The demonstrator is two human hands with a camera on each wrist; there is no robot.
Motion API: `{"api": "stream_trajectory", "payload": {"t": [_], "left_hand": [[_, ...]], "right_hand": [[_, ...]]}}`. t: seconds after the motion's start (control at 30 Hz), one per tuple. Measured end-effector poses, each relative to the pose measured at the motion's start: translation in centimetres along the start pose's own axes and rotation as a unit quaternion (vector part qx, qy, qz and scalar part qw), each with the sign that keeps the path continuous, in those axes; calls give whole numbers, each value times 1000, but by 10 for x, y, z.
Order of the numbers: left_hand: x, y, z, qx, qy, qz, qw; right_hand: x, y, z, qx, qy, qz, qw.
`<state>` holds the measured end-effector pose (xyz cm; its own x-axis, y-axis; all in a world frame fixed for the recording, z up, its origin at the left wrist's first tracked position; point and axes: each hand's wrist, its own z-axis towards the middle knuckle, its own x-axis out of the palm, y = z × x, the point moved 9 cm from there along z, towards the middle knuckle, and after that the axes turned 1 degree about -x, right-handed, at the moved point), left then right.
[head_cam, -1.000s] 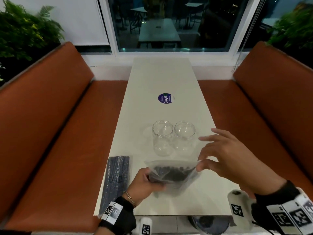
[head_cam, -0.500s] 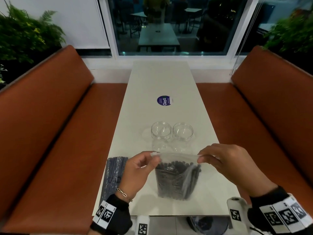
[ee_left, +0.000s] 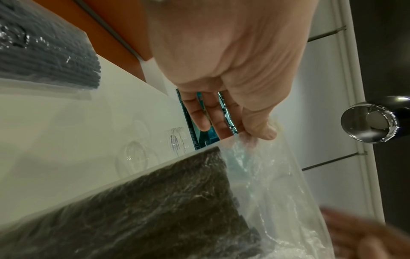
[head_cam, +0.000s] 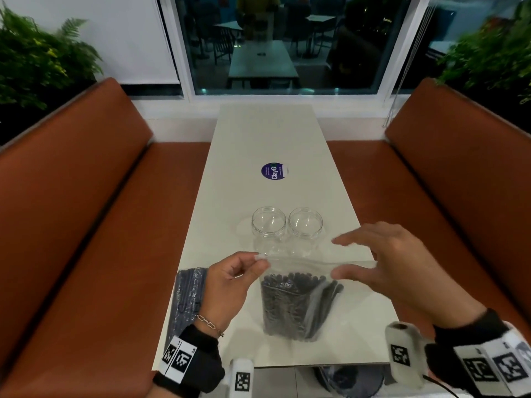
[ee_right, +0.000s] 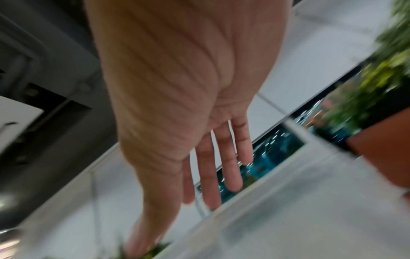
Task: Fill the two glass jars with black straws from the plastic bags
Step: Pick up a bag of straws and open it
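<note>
At about 8 o'clock on the worktop (head_cam: 267, 145) we see a second plastic bag (head_cam: 188, 297) of dark straws lying flat along the left edge, partly behind our left wrist. Our left hand (head_cam: 230, 282) pinches the top left corner of the clear plastic bag (head_cam: 301, 300) between thumb and forefinger, its other fingers loosely curled; the left wrist view shows that same pinch on the bag's rim. The bag hangs upright over the near end of the worktop, at 6 o'clock, with the black straws (head_cam: 290, 305) bundled inside, their ends pointing up toward the bag's mouth. Beyond the bag, at 12 o'clock from it, the two glass jars (head_cam: 287, 228) stand side by side, just touching or very nearly, both without lids and with no straws in them. Farther on at 12 o'clock lies a round purple sticker (head_cam: 273, 171). Our right hand (head_cam: 396, 271) hovers at 3 o'clock of the bag's mouth, fingers straight and spread; the thumb lies by the right part of the bag's upper edge, though we cannot tell whether it touches. The right wrist view is blurred. Orange benches (head_cam: 86, 225) flank the worktop.
</note>
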<state>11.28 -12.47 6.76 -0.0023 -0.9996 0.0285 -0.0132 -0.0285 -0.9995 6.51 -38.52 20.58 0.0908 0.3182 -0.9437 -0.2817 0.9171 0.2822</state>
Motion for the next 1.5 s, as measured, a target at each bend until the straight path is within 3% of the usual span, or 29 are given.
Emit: {"api": "stream_trajectory", "payload": {"t": [0.2, 0.33, 0.5, 0.73, 0.9, 1.07, 1.17, 1.33, 1.5], "left_hand": [[4, -7, -1, 20, 38, 21, 999], [3, -22, -8, 63, 59, 16, 996], [-12, -18, -5, 52, 23, 32, 998], [-23, -9, -1, 27, 5, 19, 999], [-25, -8, 0, 33, 13, 28, 999], [-25, -6, 1, 27, 25, 8, 999], [-23, -5, 1, 21, 30, 2, 999], [-20, -8, -1, 24, 28, -20, 999], [-17, 0, -4, -3, 72, -60, 996]], "right_hand": [[52, 89, 34, -91, -44, 56, 993], [72, 100, 53, -95, -56, 56, 992], [75, 100, 62, -87, -13, 52, 995], [49, 53, 44, -85, 0, 13, 996], [14, -10, 6, -38, -1, -40, 999], [1, -40, -20, 24, 13, -47, 999], [-5, -52, -34, 89, 8, 23, 996], [11, -73, -58, 192, 1, 186, 964], [66, -72, -65, 182, 107, 398, 893]]}}
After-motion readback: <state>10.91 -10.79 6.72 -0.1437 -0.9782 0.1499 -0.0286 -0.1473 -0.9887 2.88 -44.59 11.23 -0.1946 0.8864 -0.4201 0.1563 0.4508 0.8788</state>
